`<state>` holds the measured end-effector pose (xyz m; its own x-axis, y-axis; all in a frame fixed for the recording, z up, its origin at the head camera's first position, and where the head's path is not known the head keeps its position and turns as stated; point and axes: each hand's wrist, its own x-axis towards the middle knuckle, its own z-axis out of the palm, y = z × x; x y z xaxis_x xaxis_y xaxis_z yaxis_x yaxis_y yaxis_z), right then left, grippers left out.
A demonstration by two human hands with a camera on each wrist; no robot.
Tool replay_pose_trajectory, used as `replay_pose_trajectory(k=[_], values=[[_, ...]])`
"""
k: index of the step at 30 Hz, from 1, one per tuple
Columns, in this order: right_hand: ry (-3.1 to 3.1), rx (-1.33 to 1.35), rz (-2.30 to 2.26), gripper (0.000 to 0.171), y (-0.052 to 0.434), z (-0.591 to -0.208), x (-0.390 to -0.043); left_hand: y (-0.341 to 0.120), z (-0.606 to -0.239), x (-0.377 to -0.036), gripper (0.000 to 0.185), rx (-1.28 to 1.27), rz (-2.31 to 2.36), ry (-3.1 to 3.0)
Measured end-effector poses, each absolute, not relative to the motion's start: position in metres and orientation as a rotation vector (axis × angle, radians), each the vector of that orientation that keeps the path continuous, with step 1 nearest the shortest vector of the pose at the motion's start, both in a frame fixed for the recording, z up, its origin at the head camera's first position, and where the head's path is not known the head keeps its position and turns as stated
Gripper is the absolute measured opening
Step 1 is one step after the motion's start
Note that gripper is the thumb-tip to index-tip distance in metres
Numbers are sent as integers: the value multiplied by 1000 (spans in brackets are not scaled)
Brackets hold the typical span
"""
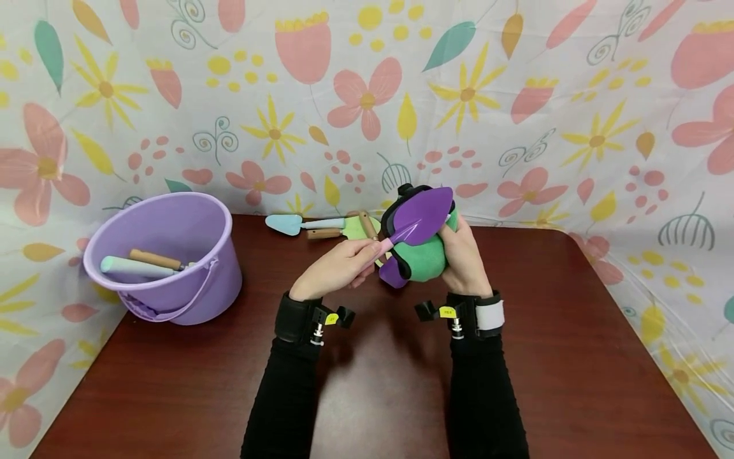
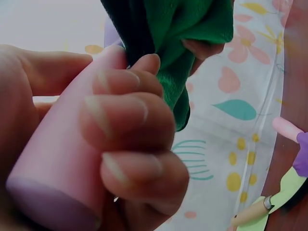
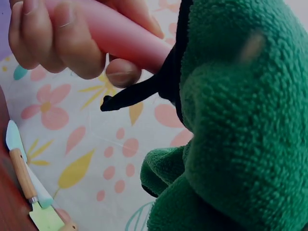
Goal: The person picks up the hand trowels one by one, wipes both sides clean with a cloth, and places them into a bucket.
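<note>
My left hand [image 1: 335, 268] grips the pink handle [image 2: 62, 144] of a small trowel with a purple pointed blade [image 1: 427, 210]. The blade tilts up and to the right above the table. A green fuzzy cloth [image 1: 425, 261] with black edging is held in my right hand [image 1: 466, 261], bunched around and behind the blade. In the right wrist view, the green cloth [image 3: 245, 125] fills the right side and hides most of the right hand. A black loop or tab hangs from its edge, near the trowel handle.
At the left stands a purple bucket [image 1: 226, 280] holding a pale-green handle [image 1: 137, 266] and a wooden handle [image 1: 155, 258]. Along the table's back edge lie a light-blue trowel [image 1: 285, 224], light-green tools [image 1: 354, 229] with wooden handles, and a purple tool [image 1: 392, 274], partly hidden behind the hands.
</note>
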<state>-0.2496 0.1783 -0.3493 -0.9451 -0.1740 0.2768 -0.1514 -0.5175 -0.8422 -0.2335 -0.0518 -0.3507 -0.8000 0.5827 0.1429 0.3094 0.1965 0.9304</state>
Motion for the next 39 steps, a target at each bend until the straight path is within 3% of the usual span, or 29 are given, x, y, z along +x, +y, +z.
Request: replay_pose_trajectory(k=[5,28,39], values=[[1568,-504,-2688,35,180,-350,-248,-55,-354,-234,39,838,1634,2220],[1651,-378,-2924,39,174,-337,-246,-63,-353,-241,43,798,1647,2199],[1426,-333,-3062,45,190,-336,-244,-75,-360,-244,40,686,1603,2315]])
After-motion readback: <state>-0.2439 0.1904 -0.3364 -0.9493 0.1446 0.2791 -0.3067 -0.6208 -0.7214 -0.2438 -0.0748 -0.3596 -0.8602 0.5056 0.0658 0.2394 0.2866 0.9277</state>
